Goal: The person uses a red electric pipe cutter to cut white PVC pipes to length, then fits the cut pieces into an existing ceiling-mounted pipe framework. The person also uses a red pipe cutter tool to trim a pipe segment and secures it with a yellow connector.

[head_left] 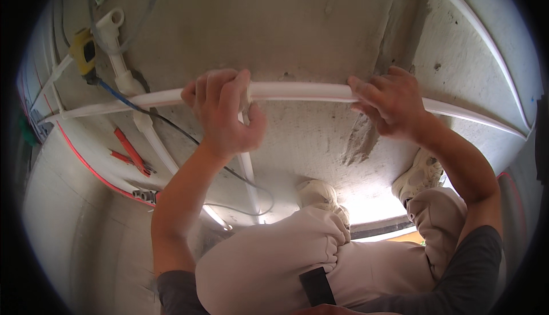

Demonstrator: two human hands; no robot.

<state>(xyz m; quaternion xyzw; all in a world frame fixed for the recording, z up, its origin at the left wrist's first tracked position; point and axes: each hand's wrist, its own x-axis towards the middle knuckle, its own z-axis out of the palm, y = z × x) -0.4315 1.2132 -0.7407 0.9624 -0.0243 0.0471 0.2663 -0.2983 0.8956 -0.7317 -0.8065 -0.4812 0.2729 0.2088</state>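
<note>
A long white plastic pipe [297, 92] runs left to right across the bare concrete floor. My left hand [223, 112] is closed around a white fitting on the pipe, where a second white pipe [250, 183] branches off toward me. My right hand [389, 100] grips the long pipe further right, fingers curled over it. Both forearms come up from the lower edge. My knees in light trousers [286, 258] and my pale shoes [420, 175] fill the lower middle.
Red-handled pliers [131, 154] lie on the floor at the left. A yellow and black tool [84, 52] with a blue cable sits at the upper left beside white pipe pieces [123, 58]. A thin grey cable [251, 198] loops near my knees. A red line [86, 163] curves along the left.
</note>
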